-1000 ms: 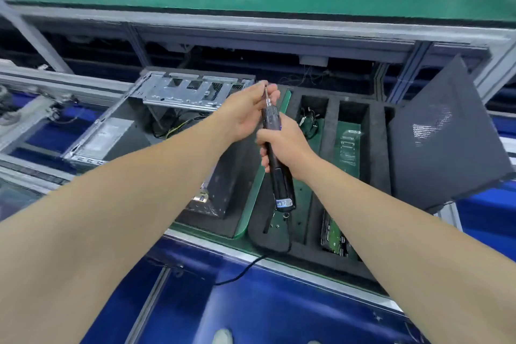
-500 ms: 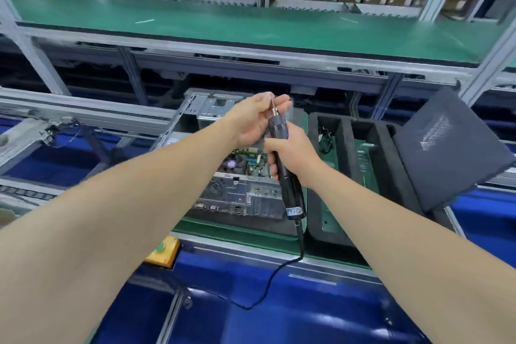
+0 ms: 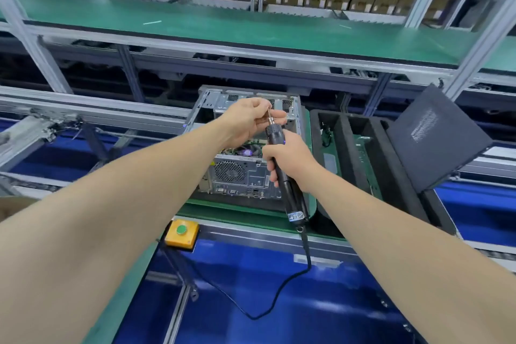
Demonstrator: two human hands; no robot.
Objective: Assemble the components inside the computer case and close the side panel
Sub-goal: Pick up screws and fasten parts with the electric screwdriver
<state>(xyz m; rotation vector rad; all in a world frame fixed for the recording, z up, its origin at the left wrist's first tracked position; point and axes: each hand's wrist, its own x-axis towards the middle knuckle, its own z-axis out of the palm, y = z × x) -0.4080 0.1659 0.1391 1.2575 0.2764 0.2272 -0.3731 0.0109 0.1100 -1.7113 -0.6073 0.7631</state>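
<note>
An open computer case (image 3: 240, 176) lies on the green conveyor pallet, rear ports facing me, motherboard and metal drive cage showing inside. Above it my right hand (image 3: 290, 159) grips a black electric screwdriver (image 3: 282, 170) held upright, its cable hanging down toward me. My left hand (image 3: 248, 123) pinches the metal bit at the screwdriver's tip; whether a screw is there is too small to tell. The dark side panel (image 3: 438, 137) leans tilted at the right, against the foam tray.
A black foam tray (image 3: 349, 153) with slots holding parts sits right of the case. A yellow box with a green button (image 3: 181, 233) is on the near rail. A green shelf (image 3: 251, 25) and aluminium frame posts rise behind; blue panels lie below.
The view has tilted up and shifted, so the case now sits centred under my hands. Both hands keep the same hold on the screwdriver and its bit.
</note>
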